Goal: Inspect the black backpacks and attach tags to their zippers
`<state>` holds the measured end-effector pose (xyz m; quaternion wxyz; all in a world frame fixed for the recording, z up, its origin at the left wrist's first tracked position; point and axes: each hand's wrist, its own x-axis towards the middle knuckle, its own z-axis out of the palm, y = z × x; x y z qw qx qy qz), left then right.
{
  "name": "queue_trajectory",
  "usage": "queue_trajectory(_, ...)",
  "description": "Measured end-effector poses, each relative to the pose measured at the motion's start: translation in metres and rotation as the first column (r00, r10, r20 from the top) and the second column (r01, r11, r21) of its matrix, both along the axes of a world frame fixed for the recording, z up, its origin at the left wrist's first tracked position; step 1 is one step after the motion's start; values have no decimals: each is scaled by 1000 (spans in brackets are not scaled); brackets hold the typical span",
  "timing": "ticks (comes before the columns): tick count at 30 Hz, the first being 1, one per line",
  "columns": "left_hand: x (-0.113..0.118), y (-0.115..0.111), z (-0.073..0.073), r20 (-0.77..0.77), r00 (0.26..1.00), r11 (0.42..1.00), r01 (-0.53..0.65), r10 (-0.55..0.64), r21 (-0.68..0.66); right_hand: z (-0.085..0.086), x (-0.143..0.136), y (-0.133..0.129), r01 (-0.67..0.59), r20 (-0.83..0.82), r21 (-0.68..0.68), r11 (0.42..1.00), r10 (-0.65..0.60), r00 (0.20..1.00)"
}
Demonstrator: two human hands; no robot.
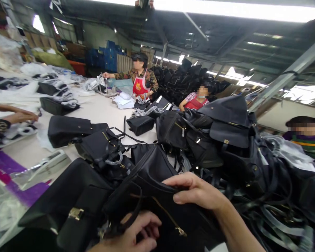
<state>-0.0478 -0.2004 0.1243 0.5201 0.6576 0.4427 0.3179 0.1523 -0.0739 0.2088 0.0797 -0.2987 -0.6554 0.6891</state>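
Observation:
A black bag (157, 164) lies open in front of me, with a gold zipper along its dark inside. My right hand (196, 190) grips the bag's upper rim between thumb and fingers. Lower down, my left hand (143, 231) is at the bag's mouth beside a thin black strap, its fingers curled; whether they hold anything is not clear. Just left of the bag sits a black flap bag (86, 206) with a gold clasp.
Black bags (225, 136) are piled high at the right. More bags stand on the pale table (94, 105). Another person's arms (15, 113) reach in at the left edge. A person in a red apron (141, 84) stands across the table; two others are at the right.

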Motion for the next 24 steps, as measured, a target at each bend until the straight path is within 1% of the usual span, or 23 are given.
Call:
queue_trajectory(1, 4, 1, -5, -1, 999, 999, -38, 38, -32, -1, -8, 6, -34, 1, 51, 998, 34, 999)
queue_trajectory(2, 8, 3, -13, -11, 997, 995, -82, 82, -48, -7, -18, 12, -55, 2, 133, 990, 56, 998)
queue_trajectory(3, 13, 8, -23, -27, 992, 990, -128, 127, -63, -18, -29, 19, -64, 3, 239, 969, 65, 998)
queue_trajectory(4, 17, 14, -35, -54, 984, 981, -176, 172, -86, -33, -40, 26, -68, 4, 341, 937, 71, 997)
queue_trajectory(6, 23, 29, -64, -140, 952, 946, -292, 273, -139, -70, -60, 39, -73, 11, 462, 884, 77, 997)
queue_trajectory(8, 26, 44, -92, -230, 910, 912, -383, 344, -149, -106, -73, 45, -27, 12, 513, 858, 24, 1000)
queue_trajectory(9, 27, 49, -103, -247, 895, 903, -410, 371, -131, -120, -75, 46, 18, 8, 538, 842, -27, 1000)
queue_trajectory(10, 28, 53, -112, -256, 883, 899, -427, 393, -93, -131, -74, 44, 74, 1, 565, 822, -91, 996)
queue_trajectory(11, 29, 55, -118, -253, 878, 900, -432, 407, -52, -138, -71, 41, 133, -7, 595, 793, -160, 987)
queue_trajectory(13, 33, 56, -122, -242, 883, 911, -412, 403, 15, -145, -61, 29, 238, -18, 656, 716, -300, 954)
queue_trajectory(15, 36, 57, -121, -263, 889, 926, -374, 376, 58, -149, -54, 14, 308, -20, 708, 636, -417, 909)
queue_trajectory(17, 38, 62, -121, -349, 882, 948, -306, 316, 85, -154, -52, 2, 347, -22, 747, 568, -500, 865)
queue_trajectory(18, 38, 65, -121, -430, 859, 960, -259, 277, 101, -156, -52, -2, 360, -24, 761, 539, -532, 847)
queue_trajectory(19, 39, 69, -123, -524, 817, 971, -206, 240, 123, -157, -53, -4, 371, -29, 772, 516, -555, 831)
queue_trajectory(21, 38, 78, -125, -679, 704, 976, -97, 206, 196, -157, -55, -8, 388, -44, 787, 480, -584, 810)
queue_trajectory(22, 37, 82, -125, -720, 659, 969, -58, 217, 239, -154, -54, -10, 394, -54, 791, 468, -588, 807)
queue_trajectory(23, 36, 86, -124, -736, 634, 958, -30, 239, 286, -151, -52, -13, 399, -72, 799, 450, -588, 806)
queue_trajectory(24, 34, 89, -123, -735, 626, 944, -8, 261, 329, -148, -47, -20, 410, -101, 809, 421, -588, 803)
